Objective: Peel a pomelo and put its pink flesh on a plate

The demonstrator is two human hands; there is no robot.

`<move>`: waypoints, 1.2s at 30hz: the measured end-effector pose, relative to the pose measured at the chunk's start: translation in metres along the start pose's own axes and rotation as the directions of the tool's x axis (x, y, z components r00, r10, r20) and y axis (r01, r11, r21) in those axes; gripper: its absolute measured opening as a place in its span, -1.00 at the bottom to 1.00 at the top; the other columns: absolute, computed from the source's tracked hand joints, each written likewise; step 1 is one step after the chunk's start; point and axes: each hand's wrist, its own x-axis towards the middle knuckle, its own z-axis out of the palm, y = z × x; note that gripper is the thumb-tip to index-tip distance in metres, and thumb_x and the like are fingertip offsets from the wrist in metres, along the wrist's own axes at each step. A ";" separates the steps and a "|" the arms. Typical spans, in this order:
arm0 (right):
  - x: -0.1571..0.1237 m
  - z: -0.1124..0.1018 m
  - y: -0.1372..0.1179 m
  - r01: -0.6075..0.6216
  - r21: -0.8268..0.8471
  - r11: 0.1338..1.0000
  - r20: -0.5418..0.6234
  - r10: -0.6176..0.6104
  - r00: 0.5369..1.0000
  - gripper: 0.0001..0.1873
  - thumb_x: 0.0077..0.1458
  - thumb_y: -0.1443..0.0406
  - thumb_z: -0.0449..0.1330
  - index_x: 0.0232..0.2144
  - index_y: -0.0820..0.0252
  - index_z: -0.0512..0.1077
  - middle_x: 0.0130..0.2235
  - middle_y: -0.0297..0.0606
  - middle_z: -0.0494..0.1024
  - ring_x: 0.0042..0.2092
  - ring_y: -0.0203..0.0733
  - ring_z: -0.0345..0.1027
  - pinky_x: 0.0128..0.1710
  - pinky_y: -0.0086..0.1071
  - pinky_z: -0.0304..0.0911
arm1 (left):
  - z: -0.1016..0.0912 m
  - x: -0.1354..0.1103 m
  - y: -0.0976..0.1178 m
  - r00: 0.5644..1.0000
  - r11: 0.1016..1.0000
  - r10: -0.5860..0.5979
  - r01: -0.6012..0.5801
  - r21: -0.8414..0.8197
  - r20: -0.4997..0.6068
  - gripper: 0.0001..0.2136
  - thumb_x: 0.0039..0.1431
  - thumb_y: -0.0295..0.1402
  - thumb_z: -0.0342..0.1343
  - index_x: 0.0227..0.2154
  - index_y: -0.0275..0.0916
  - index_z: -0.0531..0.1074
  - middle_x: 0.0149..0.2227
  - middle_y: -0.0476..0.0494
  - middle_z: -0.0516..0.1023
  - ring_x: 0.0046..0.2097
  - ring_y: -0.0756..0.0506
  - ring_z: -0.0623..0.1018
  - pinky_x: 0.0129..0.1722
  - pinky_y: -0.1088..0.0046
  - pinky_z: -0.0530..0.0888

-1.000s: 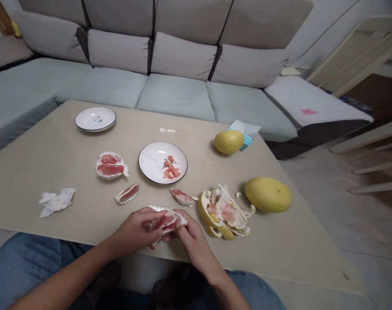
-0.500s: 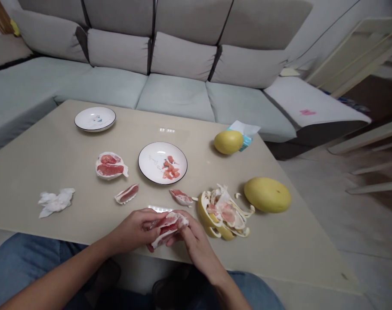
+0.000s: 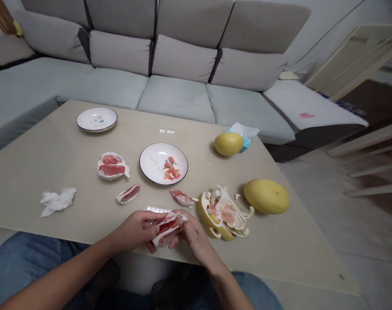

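Between my hands, over the table's front edge, is a red pomelo segment [image 3: 168, 227] with white membrane partly opened. My left hand [image 3: 138, 230] grips its left side, thumb on the near face. The fingers of my right hand [image 3: 193, 234] close on its right end. Just beyond lie two loose segments: one pomelo segment [image 3: 182, 198] near my right hand, another pomelo segment [image 3: 128, 194] ahead of my left. Farther off, a white plate [image 3: 152, 165] bears small pieces of red flesh [image 3: 171, 171]. To its left sits a larger peeled pomelo chunk [image 3: 112, 166].
Right of my hands stands a cut pomelo rind [image 3: 205, 211] filled with peel and membrane. Two whole pomelos [image 3: 266, 196] [image 3: 228, 144] sit on the right, one against a tissue pack [image 3: 245, 137]. A second plate [image 3: 97, 120] and crumpled tissue [image 3: 58, 201] are left. A sofa [image 3: 178, 97] stands behind.
The segment has turned slightly in my hands, and its opening looks wider. My right fingers have shifted a little along it. The view has moved slightly; the table items stay put.
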 end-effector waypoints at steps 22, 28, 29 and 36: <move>-0.004 0.021 0.019 0.057 -0.113 0.992 -0.087 -0.067 0.994 -0.62 0.03 0.37 0.15 -0.09 0.11 0.16 -0.23 -0.34 0.39 -0.36 -0.29 0.31 -0.48 -0.40 0.41 | 0.020 0.017 -0.009 0.904 0.854 0.349 -0.198 0.482 -0.248 -0.43 0.01 -0.47 0.07 0.16 -0.22 0.40 -0.14 -0.17 0.49 -0.34 -0.02 0.50 -0.33 0.50 0.50; -0.004 0.015 0.021 0.055 -0.086 0.995 -0.018 -0.057 0.998 -0.60 -0.01 0.41 0.12 -0.09 0.13 0.18 -0.21 -0.32 0.36 -0.28 -0.24 0.30 -0.44 -0.33 0.48 | 0.014 0.016 -0.008 0.937 0.860 0.320 -0.225 0.457 -0.142 -0.39 -0.01 -0.48 0.08 0.19 -0.22 0.36 -0.12 -0.17 0.45 -0.28 -0.04 0.51 -0.28 0.46 0.49; -0.004 0.014 0.020 0.043 -0.081 0.996 -0.014 -0.044 0.999 -0.61 -0.01 0.41 0.12 -0.09 0.13 0.18 -0.21 -0.32 0.36 -0.27 -0.23 0.30 -0.43 -0.32 0.48 | 0.014 0.016 -0.009 0.940 0.870 0.313 -0.226 0.439 -0.137 -0.40 -0.02 -0.49 0.09 0.18 -0.21 0.37 -0.13 -0.15 0.44 -0.27 -0.04 0.51 -0.27 0.46 0.49; -0.007 0.011 0.007 -0.008 -0.012 1.000 0.076 0.009 0.997 -0.61 0.03 0.36 0.15 -0.07 0.10 0.19 -0.17 -0.30 0.40 -0.20 -0.17 0.35 -0.43 -0.34 0.47 | 0.010 0.018 -0.008 0.983 0.979 0.171 -0.161 0.126 -0.074 -0.45 0.06 -0.40 0.16 0.17 -0.23 0.36 -0.16 -0.14 0.48 -0.31 -0.05 0.52 -0.38 0.47 0.48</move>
